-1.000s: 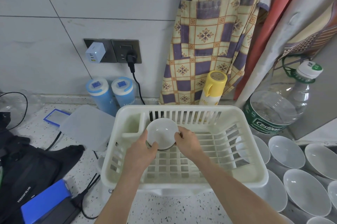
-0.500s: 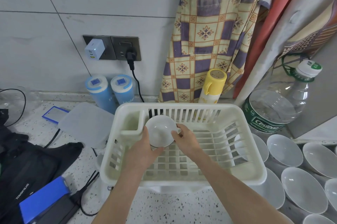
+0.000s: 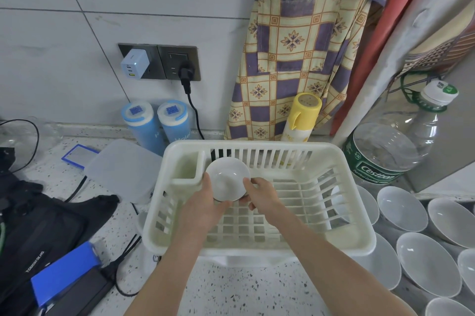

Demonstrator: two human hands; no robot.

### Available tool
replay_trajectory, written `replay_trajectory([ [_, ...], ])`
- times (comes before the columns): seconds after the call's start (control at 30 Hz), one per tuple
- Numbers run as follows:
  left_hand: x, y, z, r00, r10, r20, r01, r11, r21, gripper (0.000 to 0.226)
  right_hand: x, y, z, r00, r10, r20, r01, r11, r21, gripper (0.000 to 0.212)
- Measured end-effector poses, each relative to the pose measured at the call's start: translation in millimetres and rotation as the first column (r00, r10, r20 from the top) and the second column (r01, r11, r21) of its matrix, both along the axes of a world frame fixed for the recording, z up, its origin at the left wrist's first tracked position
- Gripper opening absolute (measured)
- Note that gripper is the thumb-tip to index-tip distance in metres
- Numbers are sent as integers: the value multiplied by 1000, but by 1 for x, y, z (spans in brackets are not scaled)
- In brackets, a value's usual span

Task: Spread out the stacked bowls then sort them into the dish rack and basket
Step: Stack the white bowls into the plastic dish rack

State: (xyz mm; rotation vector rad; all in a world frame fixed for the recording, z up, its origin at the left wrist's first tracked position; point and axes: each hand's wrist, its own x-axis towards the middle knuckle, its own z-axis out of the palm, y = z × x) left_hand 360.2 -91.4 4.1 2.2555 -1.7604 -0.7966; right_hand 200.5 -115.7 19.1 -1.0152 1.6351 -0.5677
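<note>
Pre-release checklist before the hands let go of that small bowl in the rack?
1. Both hands on bowl: ok. The left hand and right hand hold the small white bowl by its sides.
2. Bowl inside the rack: ok. It is within the dish rack, at the back left, beside the cutlery compartment.
3. Bowl seated on the rack floor: cannot tell, its base is hidden by the hands.
4. Bowl orientation: ok, tilted with its opening toward the camera.
5. Rack floor for more bowls: ok, the right part of the grid is bare.
6. Bowls left to sort: not ok, white bowls lie on the counter at the right.
</note>
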Motion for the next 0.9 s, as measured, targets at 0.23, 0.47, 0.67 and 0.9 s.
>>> replay_trajectory([
  [0.23,-5,8,26,998,-41,-40,35,988,-147,85,-21,31,40,998,2,56,2,997,-74,43],
  [0.47,-35,70,62,864,-146,-482,-94,893,-440,44,-77,119,79,934,-205,294,300,897,-326,24],
  [0.67,-95,155,43,658,-257,-708,12,944,-331,32,-124,195,63,819,-447,359,552,785,-281,21],
  [0.9,-151,225,-2,693,-142,-707,187,982,-13,13,-181,265,33,770,-593,237,632,761,-148,20],
])
